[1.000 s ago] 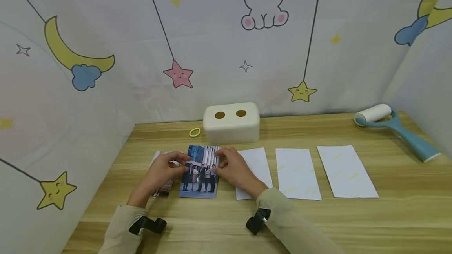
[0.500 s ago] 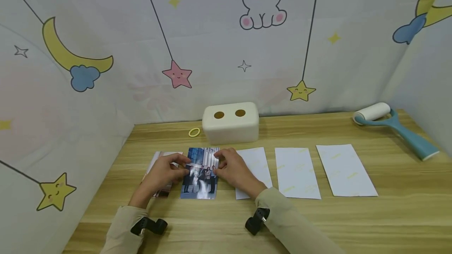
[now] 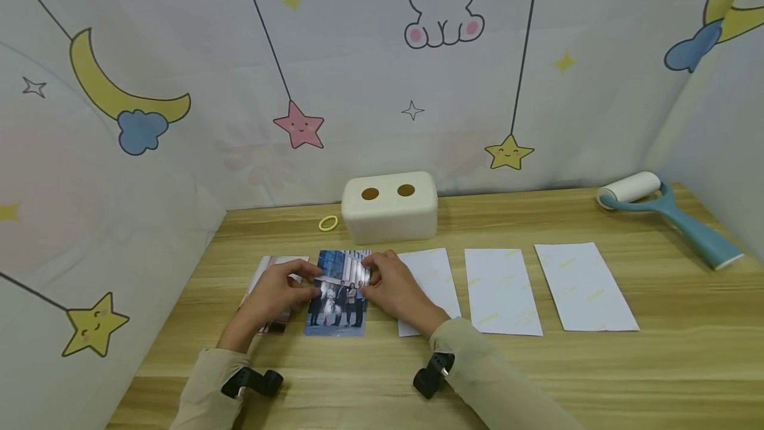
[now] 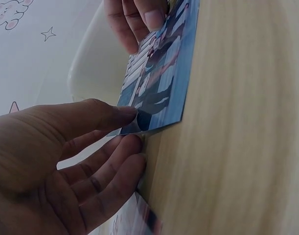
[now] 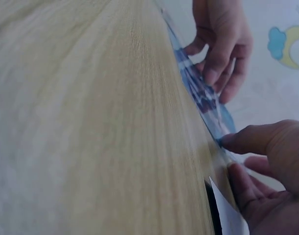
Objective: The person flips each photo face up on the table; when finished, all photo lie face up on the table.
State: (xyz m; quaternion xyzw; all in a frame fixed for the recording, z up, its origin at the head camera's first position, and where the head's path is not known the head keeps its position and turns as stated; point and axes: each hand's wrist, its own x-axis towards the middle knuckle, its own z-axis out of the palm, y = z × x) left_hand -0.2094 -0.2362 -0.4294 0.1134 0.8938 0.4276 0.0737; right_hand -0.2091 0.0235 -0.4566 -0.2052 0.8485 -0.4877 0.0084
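A glossy photo print (image 3: 337,310) of several people in front of a building lies face up between my hands in the head view. My left hand (image 3: 279,294) pinches its left edge, thumb on the picture side and fingers behind, as the left wrist view shows. At the opposite edge my right hand (image 3: 396,287) holds the print between thumb and fingers. The print stays close over the table. A second photo (image 3: 276,325) lies to the left, partly hidden under my left hand. The right forearm overlaps the nearest white card (image 3: 431,271).
Two more white cards with faint yellow marks, a middle one (image 3: 504,290) and a far right one (image 3: 587,287), lie in a row. Behind stand a cream box (image 3: 390,214) with two holes and a yellow ring (image 3: 328,223). A blue-handled lint roller (image 3: 686,217) lies at back right.
The photo print has shifted slightly toward me and tilted, so a bright glare now shows on it. Both hands keep their hold and have barely moved.
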